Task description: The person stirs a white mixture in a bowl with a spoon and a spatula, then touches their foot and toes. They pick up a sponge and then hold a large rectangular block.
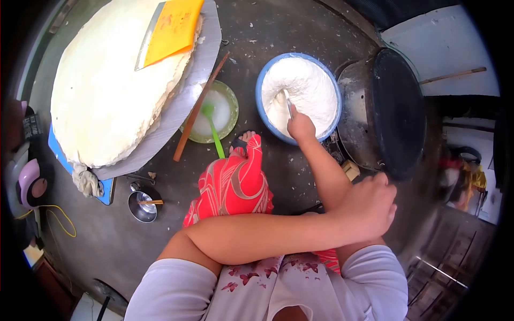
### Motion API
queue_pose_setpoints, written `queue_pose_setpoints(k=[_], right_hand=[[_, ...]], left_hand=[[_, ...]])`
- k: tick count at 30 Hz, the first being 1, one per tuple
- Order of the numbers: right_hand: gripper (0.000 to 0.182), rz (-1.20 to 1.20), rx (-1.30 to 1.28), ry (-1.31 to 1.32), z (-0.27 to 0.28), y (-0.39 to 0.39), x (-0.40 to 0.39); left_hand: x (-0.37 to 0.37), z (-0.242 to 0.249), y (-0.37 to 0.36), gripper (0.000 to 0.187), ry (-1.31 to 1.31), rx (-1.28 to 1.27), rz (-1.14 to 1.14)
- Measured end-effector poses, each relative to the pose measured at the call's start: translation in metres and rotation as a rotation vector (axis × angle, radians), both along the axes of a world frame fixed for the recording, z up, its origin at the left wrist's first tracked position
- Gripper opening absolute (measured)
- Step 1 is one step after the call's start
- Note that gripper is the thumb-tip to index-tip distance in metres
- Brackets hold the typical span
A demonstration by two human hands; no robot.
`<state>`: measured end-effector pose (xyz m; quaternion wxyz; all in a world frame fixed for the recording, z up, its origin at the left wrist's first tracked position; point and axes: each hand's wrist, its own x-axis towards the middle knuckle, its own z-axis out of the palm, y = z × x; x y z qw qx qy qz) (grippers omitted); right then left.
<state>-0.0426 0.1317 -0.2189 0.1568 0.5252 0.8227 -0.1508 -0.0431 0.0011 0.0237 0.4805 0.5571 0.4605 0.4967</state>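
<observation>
My right hand is closed on the handle of a metal utensil, perhaps a spoon, whose far end is sunk in white, dough-like paste. A blue-rimmed bowl holds the paste. My left arm crosses in front of my body, and my left hand lies over my right arm near the elbow. Its fingers are curled in, with no object visible in them; the palm is hidden.
At upper left, a large white slab carries a yellow scraper. A wooden stick crosses a green bowl with a green spoon. A metal cup stands lower left, a big dark-lidded pot right of the paste.
</observation>
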Motion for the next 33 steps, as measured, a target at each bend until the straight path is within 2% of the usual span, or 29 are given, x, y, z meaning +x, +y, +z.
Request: queue_pose_setpoints(k=[1,3,5,7,9,11,14,17,19,22,23,25,27,29,31,33], right_hand=[[0.052,0.0,0.009,0.007,0.006,0.013,-0.005],[0.058,-0.42,-0.368,0.368,0.026,0.033,-0.003],[0.052,-0.523,-0.56,0.49,0.069,0.047,0.015],[0.045,-0.074,-0.287,0.355,0.109,0.032,0.049],[0.042,0.228,-0.055,0.317,0.128,0.007,0.09],[0.041,0.213,-0.097,0.104,0.143,-0.024,0.104],[0.049,0.175,-0.163,-0.102,0.1,-0.044,0.091],[0.051,0.078,-0.061,-0.1,0.028,-0.028,0.054],[0.052,0.006,-0.069,-0.137,0.014,-0.005,0.023],[0.043,-0.185,-0.118,0.202,0.002,0.04,0.013],[0.032,-0.499,-0.316,0.308,0.037,0.046,0.005],[0.03,-0.447,-0.502,0.319,0.076,0.062,0.022],[0.042,-0.03,-0.295,0.326,0.113,0.039,0.059],[0.038,0.267,-0.013,0.364,0.128,0.008,0.105],[0.041,0.141,-0.076,0.019,0.147,-0.028,0.115],[0.042,0.143,-0.132,-0.196,0.13,-0.048,0.104]], left_hand=[[0.003,-0.002,0.003,0.019,0.007,0.009,0.0],[0.009,-0.004,0.005,0.018,0.013,0.074,0.105],[0.01,0.0,0.004,0.018,0.005,0.078,0.068],[0.005,0.003,0.001,0.018,-0.02,0.047,0.015],[0.0,0.007,-0.003,0.019,-0.006,0.05,-0.009],[0.0,0.008,-0.01,0.02,-0.054,0.097,-0.016],[-0.006,0.013,-0.014,0.021,-0.019,0.077,-0.088],[-0.005,0.005,-0.009,0.02,-0.029,0.067,-0.1],[0.001,0.0,-0.004,0.02,0.014,-0.003,-0.037],[0.004,-0.002,0.006,0.019,0.059,0.036,0.043],[0.005,-0.002,0.006,0.019,0.065,0.05,0.061],[0.004,0.001,0.004,0.019,0.03,0.056,0.038],[0.002,0.003,0.003,0.018,-0.02,0.049,0.019],[-0.002,0.006,-0.003,0.019,-0.015,0.092,0.026],[-0.004,0.012,-0.009,0.021,-0.004,0.099,-0.05],[-0.005,0.015,-0.015,0.022,-0.001,0.117,-0.093]])
